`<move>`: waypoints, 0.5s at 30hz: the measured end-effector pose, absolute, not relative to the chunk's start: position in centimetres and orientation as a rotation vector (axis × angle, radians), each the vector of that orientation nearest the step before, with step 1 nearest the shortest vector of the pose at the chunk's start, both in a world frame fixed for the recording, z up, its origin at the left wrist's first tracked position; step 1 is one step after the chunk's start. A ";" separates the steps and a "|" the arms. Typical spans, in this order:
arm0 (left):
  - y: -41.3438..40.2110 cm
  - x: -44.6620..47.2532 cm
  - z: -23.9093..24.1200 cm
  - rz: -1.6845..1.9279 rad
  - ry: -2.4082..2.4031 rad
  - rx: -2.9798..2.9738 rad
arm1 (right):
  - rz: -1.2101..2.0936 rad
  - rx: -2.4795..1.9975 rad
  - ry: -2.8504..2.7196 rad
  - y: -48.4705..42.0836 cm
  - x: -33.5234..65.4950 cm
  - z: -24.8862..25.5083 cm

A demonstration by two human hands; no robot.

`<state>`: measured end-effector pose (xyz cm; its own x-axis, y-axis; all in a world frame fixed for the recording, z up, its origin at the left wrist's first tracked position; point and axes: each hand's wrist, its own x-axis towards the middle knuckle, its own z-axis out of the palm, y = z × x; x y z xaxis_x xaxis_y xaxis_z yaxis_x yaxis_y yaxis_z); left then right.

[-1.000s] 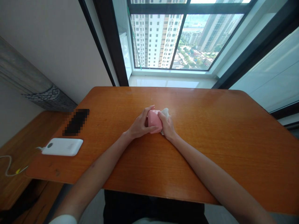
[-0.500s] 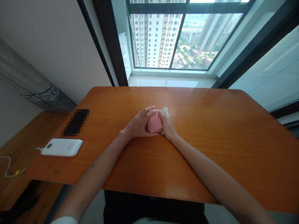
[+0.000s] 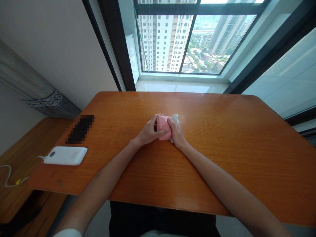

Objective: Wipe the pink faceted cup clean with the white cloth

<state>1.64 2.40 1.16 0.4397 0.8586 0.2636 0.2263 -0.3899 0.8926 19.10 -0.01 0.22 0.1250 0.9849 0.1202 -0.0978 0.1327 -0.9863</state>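
Near the middle of the table, a small pink object [image 3: 163, 122] with flat, angled sides sits between my hands. Whether it is a box or a cup I cannot tell. My left hand [image 3: 149, 131] grips it from the left, with the thumb across its front and the fingers curled over its far side. From the right, my right hand [image 3: 176, 133] is closed on a crumpled white tissue or cloth [image 3: 175, 118]. That cloth is pressed to the pink object's right side, and my right thumb rests on the object's upper edge. My right fingers are mostly hidden.
On the left of the brown wooden table [image 3: 234, 148] lies a white power bank [image 3: 65, 156] with a cable plugged in. Behind it is a dark, pixelated object [image 3: 80, 129]. A wooden bench [image 3: 14, 144] stands at the left, and a window [image 3: 197, 42] is beyond the table.
My left hand has shifted its grip: the thumb has moved up from below the pink object onto its front, and the fingers have closed in. The right hand has barely moved.
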 end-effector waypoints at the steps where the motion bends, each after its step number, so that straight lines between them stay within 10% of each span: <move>1: 2.4 1.6 1.0 0.964 0.911 1.859 | 1.078 -1.089 -1.101 0.0 19.1 0.2; 15: 3.5 -0.4 0.5 1.074 0.609 2.541 | 1.093 -1.092 -1.112 0.1 19.1 0.4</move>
